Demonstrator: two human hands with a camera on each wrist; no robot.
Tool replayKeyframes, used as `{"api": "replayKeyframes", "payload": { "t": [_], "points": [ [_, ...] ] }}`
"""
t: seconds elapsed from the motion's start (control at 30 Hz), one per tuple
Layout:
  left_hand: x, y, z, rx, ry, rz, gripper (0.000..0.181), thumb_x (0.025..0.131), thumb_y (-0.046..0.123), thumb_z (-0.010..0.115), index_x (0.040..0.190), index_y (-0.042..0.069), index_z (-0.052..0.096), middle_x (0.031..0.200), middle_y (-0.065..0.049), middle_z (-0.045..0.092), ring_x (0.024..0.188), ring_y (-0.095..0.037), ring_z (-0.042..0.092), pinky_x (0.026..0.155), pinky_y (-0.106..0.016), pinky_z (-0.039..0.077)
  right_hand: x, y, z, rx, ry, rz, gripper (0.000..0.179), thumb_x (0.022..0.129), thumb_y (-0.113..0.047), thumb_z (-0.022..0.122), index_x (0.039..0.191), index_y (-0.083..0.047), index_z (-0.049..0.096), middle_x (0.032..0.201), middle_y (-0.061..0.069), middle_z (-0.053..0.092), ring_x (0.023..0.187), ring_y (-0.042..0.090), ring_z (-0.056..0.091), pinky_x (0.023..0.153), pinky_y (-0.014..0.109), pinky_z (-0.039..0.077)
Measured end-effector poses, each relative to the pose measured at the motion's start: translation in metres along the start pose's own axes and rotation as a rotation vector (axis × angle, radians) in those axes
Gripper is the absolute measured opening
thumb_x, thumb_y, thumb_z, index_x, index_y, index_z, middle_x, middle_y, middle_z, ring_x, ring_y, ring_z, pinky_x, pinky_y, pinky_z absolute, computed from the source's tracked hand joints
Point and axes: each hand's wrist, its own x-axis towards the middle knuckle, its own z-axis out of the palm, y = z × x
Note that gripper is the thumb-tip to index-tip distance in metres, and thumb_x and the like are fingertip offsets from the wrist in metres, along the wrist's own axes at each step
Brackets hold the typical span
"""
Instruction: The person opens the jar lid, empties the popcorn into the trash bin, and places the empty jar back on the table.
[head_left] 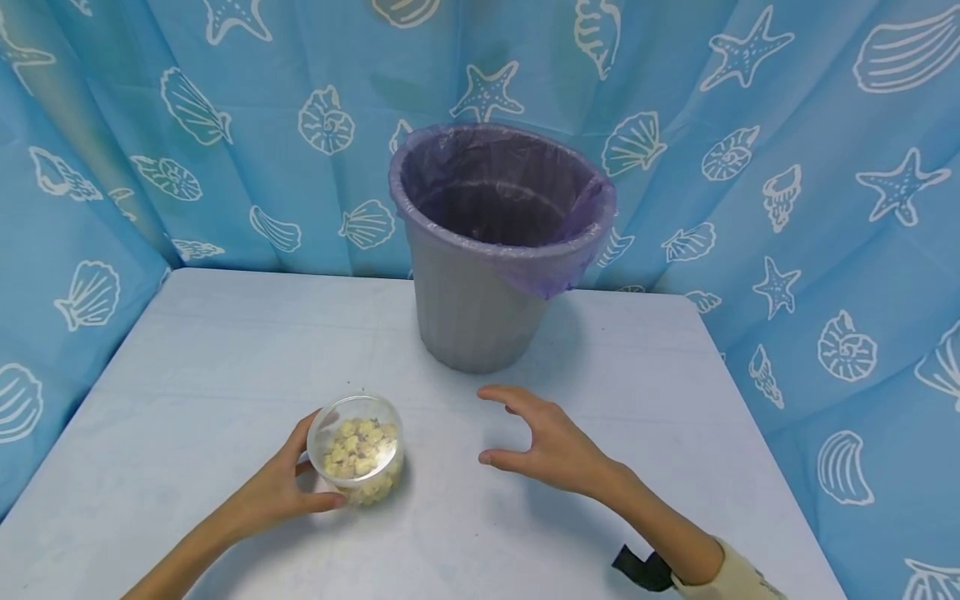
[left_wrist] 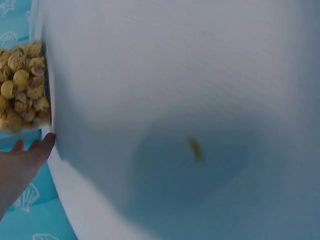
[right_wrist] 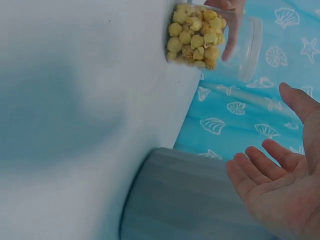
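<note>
A clear plastic jar (head_left: 363,483) stands upright on the table, part filled with pale yellow popcorn (right_wrist: 195,37). My left hand (head_left: 281,487) holds it from the left, thumb at the near side and fingers round the far side. In the left wrist view only the popcorn-filled lower part of the jar (left_wrist: 22,87) shows, with fingertips close by. To the right of the jar, my right hand (head_left: 551,442) hovers over the table with thumb and fingers spread apart and nothing between them. Its palm (right_wrist: 285,200) faces the jar in the right wrist view.
Behind the hands stands a grey bin (head_left: 480,317) lined with a purple plastic bag (head_left: 592,217). The white-covered table (head_left: 247,342) is bordered by a blue shell-print curtain (head_left: 300,50). A black strip (head_left: 645,571) hangs at the right wrist, by a beige sleeve (head_left: 723,575).
</note>
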Motion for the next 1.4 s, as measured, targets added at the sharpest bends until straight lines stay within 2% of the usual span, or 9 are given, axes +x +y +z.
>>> {"api": "replayKeyframes", "payload": {
  "t": [0.23,0.3,0.47,0.7,0.9,1.03,1.2,1.4],
  "points": [
    [0.006,0.001,0.008,-0.004,0.011,0.030,0.108,0.072,0.015,0.089,0.154,0.004,0.020,0.144,-0.027,0.039,0.127,-0.053,0.043,0.097,-0.070,0.038,0.002,-0.002,0.004,0.015,-0.005,-0.027,0.069,0.086,-0.031,0.081,0.144,-0.012,0.050,0.144,0.001,0.052,0.133,0.016,0.047,0.105,0.037,0.044],
    [0.008,0.000,0.010,-0.012,0.012,0.033,0.108,0.072,0.014,0.089,0.154,0.005,0.019,0.146,-0.026,0.039,0.128,-0.053,0.042,0.098,-0.071,0.036,0.003,-0.003,0.005,0.016,-0.005,-0.030,0.069,0.086,-0.031,0.081,0.144,-0.012,0.050,0.145,0.001,0.052,0.133,0.016,0.047,0.105,0.037,0.044],
    [0.011,0.000,0.013,-0.018,0.027,0.045,0.107,0.072,0.015,0.090,0.154,0.009,0.021,0.149,-0.022,0.038,0.129,-0.050,0.043,0.099,-0.069,0.036,0.004,-0.004,0.007,0.027,-0.007,-0.025,0.069,0.086,-0.030,0.081,0.144,-0.011,0.050,0.144,0.002,0.052,0.132,0.016,0.047,0.105,0.037,0.044],
    [0.015,0.006,0.022,-0.041,0.027,0.050,0.106,0.072,0.017,0.091,0.153,0.008,0.023,0.146,-0.019,0.041,0.127,-0.046,0.046,0.098,-0.064,0.040,0.007,-0.007,0.009,0.056,-0.016,-0.021,0.070,0.085,-0.029,0.082,0.144,-0.009,0.050,0.145,0.003,0.052,0.132,0.016,0.048,0.105,0.035,0.044],
    [0.022,0.022,0.033,0.012,0.053,0.063,0.106,0.070,0.025,0.092,0.153,0.010,0.027,0.148,-0.013,0.045,0.127,-0.037,0.048,0.096,-0.058,0.042,0.008,-0.011,0.009,0.074,-0.008,-0.018,0.074,0.084,-0.030,0.083,0.145,-0.008,0.048,0.146,0.004,0.051,0.132,0.019,0.048,0.105,0.034,0.044],
    [0.030,0.035,0.039,0.043,0.069,0.043,0.107,0.070,0.032,0.092,0.153,0.013,0.027,0.150,-0.009,0.045,0.132,-0.033,0.045,0.098,-0.058,0.042,0.009,-0.014,0.008,0.084,-0.005,0.002,0.079,0.083,-0.032,0.084,0.148,-0.011,0.045,0.148,0.001,0.049,0.134,0.017,0.046,0.106,0.033,0.042],
    [0.041,0.051,0.045,0.077,0.071,0.050,0.108,0.071,0.036,0.091,0.153,0.011,0.026,0.149,-0.010,0.045,0.132,-0.032,0.046,0.098,-0.058,0.043,0.011,-0.020,0.004,0.081,0.027,0.004,0.085,0.082,-0.033,0.084,0.151,-0.009,0.040,0.149,0.006,0.047,0.135,0.020,0.046,0.106,0.040,0.043],
    [0.054,0.069,0.055,0.051,0.077,0.063,0.110,0.071,0.034,0.091,0.155,0.012,0.024,0.150,-0.009,0.042,0.131,-0.028,0.045,0.096,-0.055,0.044,0.014,-0.028,-0.002,0.069,0.083,0.026,0.093,0.080,-0.032,0.086,0.152,-0.004,0.036,0.152,0.012,0.044,0.137,0.024,0.044,0.107,0.042,0.042]
  ]
}}
